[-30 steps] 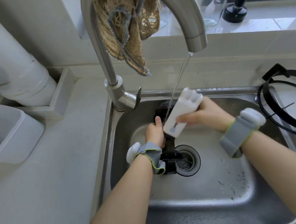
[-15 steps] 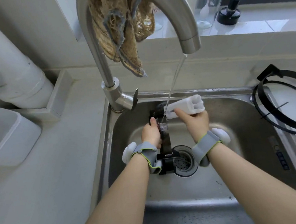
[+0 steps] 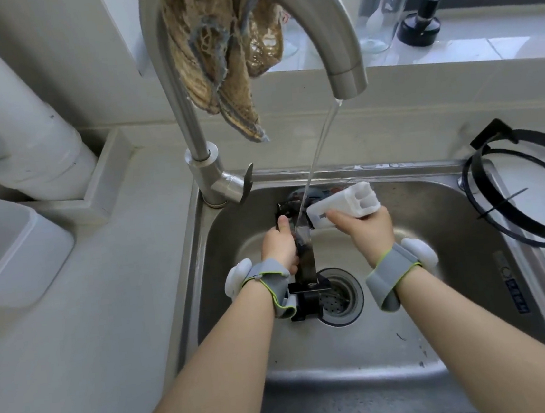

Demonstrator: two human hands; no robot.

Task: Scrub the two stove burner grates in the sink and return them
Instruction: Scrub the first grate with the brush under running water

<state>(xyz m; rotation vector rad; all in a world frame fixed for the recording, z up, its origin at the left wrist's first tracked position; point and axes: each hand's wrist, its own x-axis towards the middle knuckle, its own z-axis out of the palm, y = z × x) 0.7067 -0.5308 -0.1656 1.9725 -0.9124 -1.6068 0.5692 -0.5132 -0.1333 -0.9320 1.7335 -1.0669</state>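
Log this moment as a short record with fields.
left hand: grips the grate standing on edge in the sink
right hand: holds the white brush at the grate's top
tap: running, water falling on the grate
second grate: on the counter, right of the sink
cloth: draped over the tap

Head view, down over sink (image 3: 467, 219)
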